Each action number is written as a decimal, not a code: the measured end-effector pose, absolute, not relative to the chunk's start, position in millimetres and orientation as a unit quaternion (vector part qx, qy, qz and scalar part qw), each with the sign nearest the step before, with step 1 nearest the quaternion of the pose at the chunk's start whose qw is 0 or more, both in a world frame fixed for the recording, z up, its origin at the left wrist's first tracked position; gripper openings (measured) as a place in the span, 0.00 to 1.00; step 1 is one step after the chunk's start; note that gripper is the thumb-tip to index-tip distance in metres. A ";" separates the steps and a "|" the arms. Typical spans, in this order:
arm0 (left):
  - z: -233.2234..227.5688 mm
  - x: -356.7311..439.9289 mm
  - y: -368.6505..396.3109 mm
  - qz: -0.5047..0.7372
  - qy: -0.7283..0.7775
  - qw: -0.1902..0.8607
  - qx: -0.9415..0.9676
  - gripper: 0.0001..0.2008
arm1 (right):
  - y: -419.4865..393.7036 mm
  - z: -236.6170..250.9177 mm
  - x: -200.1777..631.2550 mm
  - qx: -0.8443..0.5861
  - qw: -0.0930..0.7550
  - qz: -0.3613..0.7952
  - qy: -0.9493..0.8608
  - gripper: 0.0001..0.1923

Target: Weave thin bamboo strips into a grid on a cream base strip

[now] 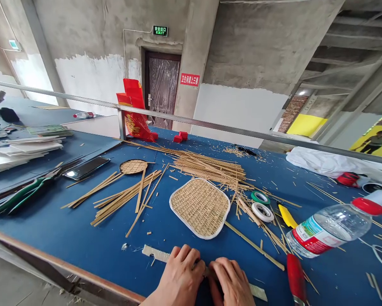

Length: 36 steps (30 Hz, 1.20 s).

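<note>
My left hand (181,274) and my right hand (230,282) are close together near the table's front edge, fingers curled inward with the tips almost meeting. Whatever they pinch is hidden behind the fingers. A pale, frayed strip (155,253) lies on the table and passes beneath both hands, its other end showing past my right hand. Just beyond them rests a woven bamboo fan (199,207) with white edging and a thin stick handle (254,245) pointing to the lower right.
Bamboo strips (210,165) lie in piles across the blue table. Right are tape rolls (262,212), a water bottle (332,227) and a red-handled tool (295,278). Left are green-handled shears (25,193), a phone (87,168) and a small round woven piece (133,166). A metal rail (191,120) crosses behind.
</note>
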<state>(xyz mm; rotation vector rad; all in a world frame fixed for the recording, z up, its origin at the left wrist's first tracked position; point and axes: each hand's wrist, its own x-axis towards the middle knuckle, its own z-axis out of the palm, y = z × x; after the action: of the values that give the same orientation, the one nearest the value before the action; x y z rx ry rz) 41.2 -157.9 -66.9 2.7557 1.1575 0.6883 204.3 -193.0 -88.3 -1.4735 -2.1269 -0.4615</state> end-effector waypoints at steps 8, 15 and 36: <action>-71.8 45.1 -154.8 0.267 0.356 0.007 0.896 0.10 | -191.3 -92.0 207.7 -0.546 0.225 -0.189 -0.785 0.06; -69.7 42.8 -156.3 0.236 0.351 0.042 0.905 0.05 | -193.2 -91.8 207.1 -0.554 0.242 -0.191 -0.773 0.06; -76.6 45.7 -154.2 0.181 0.375 0.037 0.908 0.01 | -187.5 -99.6 209.2 -0.514 0.237 -0.162 -0.808 0.14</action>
<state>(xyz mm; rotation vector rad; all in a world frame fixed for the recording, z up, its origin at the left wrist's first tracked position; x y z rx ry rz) 45.7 -154.2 -76.6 2.7879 1.1516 0.5565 209.2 -187.5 -99.6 -1.4075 -2.2157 -0.4438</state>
